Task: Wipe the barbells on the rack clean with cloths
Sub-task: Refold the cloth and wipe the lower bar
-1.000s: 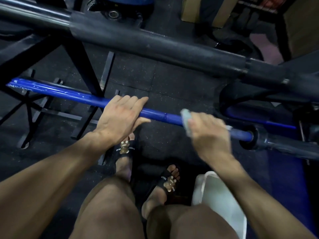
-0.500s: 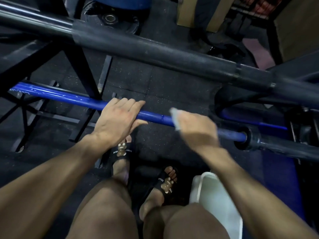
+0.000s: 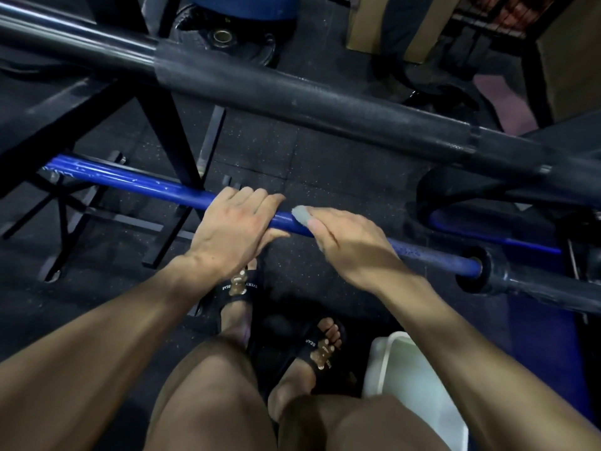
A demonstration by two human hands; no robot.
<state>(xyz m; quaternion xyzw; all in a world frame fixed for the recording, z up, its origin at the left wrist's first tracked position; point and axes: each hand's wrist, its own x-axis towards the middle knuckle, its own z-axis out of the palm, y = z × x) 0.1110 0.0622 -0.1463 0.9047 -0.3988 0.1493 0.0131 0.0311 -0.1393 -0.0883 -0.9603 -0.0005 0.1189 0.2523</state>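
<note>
A blue barbell (image 3: 136, 182) lies low across the view, running from the left down to a dark collar and sleeve (image 3: 487, 275) at the right. My left hand (image 3: 234, 227) grips the blue shaft near its middle, fingers curled over the top. Just to its right my right hand (image 3: 351, 242) wraps a pale grey cloth (image 3: 300, 214) round the same shaft; only a small fold of cloth shows past the thumb. A thick black barbell (image 3: 309, 96) crosses above and behind, on the black rack (image 3: 169, 138).
A white plastic tub (image 3: 413, 385) stands on the floor by my right leg. My feet in black slippers are under the blue bar. Weight plates (image 3: 224, 34) and brown boxes (image 3: 383, 27) sit at the back. Another blue curved bar (image 3: 507, 236) lies at the right.
My right hand has slid the cloth leftward along the blue shaft, from near the collar up to my left hand. The left hand kept its grip.
</note>
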